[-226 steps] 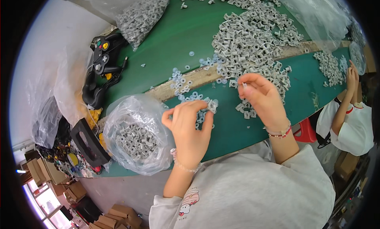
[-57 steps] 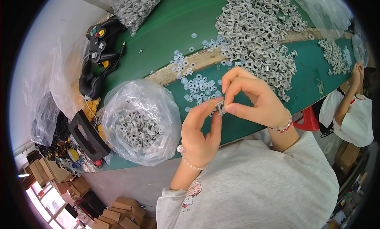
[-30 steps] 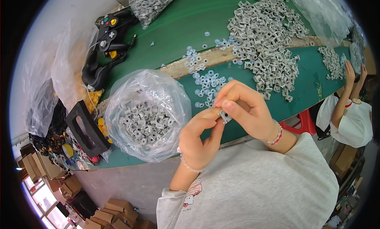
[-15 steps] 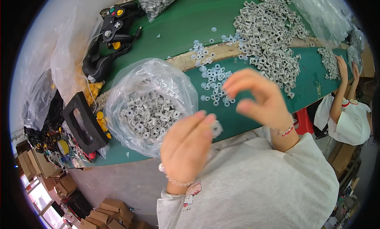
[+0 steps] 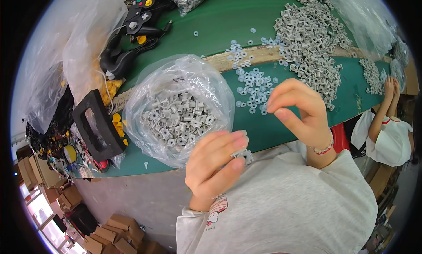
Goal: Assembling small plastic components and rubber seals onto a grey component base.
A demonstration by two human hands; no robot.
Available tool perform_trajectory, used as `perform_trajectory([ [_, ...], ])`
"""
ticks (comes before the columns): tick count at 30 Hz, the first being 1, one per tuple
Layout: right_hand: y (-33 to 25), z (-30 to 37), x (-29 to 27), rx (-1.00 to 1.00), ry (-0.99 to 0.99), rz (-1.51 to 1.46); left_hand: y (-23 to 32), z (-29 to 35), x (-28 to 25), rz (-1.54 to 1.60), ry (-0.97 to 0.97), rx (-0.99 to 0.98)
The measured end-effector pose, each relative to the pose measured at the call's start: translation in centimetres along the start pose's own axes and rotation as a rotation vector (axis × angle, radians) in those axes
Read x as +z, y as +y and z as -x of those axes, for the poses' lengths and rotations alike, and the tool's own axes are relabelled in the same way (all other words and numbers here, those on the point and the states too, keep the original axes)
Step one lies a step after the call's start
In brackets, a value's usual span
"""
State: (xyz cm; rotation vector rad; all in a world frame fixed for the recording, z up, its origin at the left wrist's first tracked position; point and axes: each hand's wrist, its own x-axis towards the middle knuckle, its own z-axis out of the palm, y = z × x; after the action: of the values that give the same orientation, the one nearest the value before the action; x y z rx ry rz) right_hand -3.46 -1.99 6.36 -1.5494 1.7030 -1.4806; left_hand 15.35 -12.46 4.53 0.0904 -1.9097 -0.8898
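My left hand (image 5: 215, 168) pinches a small grey plastic part (image 5: 243, 156) between thumb and fingers, just beside the open clear bag (image 5: 136, 137). That bag holds many similar grey plastic parts (image 5: 178, 118). My right hand (image 5: 301, 109) is bent into a pinch, thumb tip close to the forefinger, at the near right edge of the scattered translucent washers (image 5: 255, 80). Whatever lies between its fingertips, if anything, is too small to make out. Behind the right hand spreads a large heap of loose grey parts (image 5: 314, 52).
Black game controllers (image 5: 143, 21) lie at the far left, near a black foam frame (image 5: 97, 126) and yellow pieces (image 5: 118, 124). Another bag of grey parts (image 5: 189, 0) sits at the back. At right are a small heap (image 5: 372, 76) and a co-worker's hands (image 5: 390, 86).
My right thumb and forefinger have drawn closer together. My left hand has turned, so the grey part shows more plainly at its fingertips. The whole view has shifted slightly.
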Motion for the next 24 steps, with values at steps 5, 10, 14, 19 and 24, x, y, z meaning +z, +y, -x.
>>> perform_trajectory([
  [5, -0.3, -0.5, 0.4, -0.009, -0.002, 0.033, 0.2, 0.4, -0.4, 0.027, -0.013, 0.019],
  [10, -0.2, -0.3, 0.5, 0.006, -0.003, 0.211, 0.3, 0.7, -0.4, -0.013, 0.064, -0.068],
  [14, 0.1, 0.5, -0.1, 0.045, 0.047, 0.163, 0.2, 1.0, -0.8, -0.041, 0.1, -0.093],
  [19, -2.6, 0.7, 2.1, 0.177, -0.147, -0.393, 0.6, 1.1, -0.6, 0.012, 0.051, -0.085],
  [24, -3.5, 0.4, 5.4, 0.277, -0.185, -0.808, 0.6, 1.7, -0.7, 0.005, 0.055, -0.062],
])
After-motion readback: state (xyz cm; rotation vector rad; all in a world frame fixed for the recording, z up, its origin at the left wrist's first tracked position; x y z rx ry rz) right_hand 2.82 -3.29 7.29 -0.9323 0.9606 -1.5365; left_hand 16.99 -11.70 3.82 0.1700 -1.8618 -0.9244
